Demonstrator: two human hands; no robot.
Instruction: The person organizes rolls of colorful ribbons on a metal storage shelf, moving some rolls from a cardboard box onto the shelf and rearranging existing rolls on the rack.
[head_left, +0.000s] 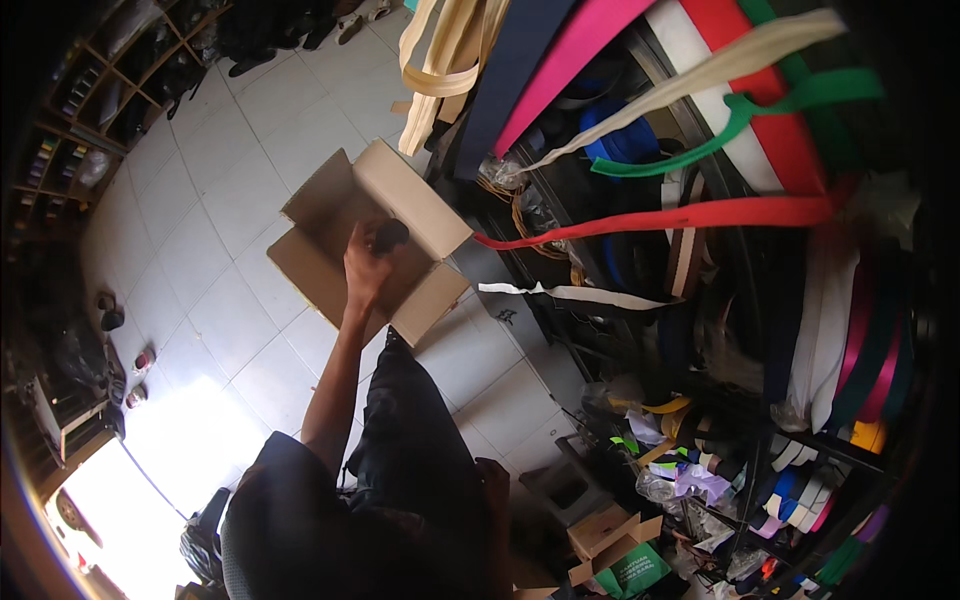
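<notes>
Head view: inside a flared cardboard box (412, 195) edged by smooth tiles (205, 245), a dark object (391, 236) is being gripped by the left hand (367, 262). The right hand (492, 483) is being obscured, its hold unclear.

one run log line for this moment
left hand: gripping dark object | open cardboard box: flaps spread, hand over or inside | right hand: dim, grip unclear

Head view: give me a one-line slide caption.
Left hand holding a dark object at an open cardboard box on pale tiles, beside coloured strips.
</notes>
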